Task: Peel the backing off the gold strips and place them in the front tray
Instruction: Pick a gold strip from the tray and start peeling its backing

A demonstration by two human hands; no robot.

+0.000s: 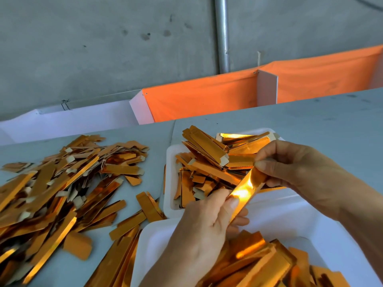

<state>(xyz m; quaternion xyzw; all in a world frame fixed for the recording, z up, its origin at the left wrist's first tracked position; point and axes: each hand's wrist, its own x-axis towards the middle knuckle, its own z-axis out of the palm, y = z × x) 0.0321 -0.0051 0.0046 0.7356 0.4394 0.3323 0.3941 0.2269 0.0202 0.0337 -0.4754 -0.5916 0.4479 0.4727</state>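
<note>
Shiny gold foil strip (pixel 245 192) held mid-air btwn hands, long axis near-left to far-right: left hand (pixel 209 220) pinches lower end, right hand (pixel 290 164) pinches upper; white foam front tray (pixel 157 243) directly below.

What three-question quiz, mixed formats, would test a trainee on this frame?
1. True or false: both hands grip one gold strip.
2. Which hand pinches the strip's upper end? A) left hand B) right hand
3. Fill in: the loose pile of strips lies on the table to the ___ of the two white trays, the rear tray and the front tray.

Key: 1 true; 2 B; 3 left.
</note>
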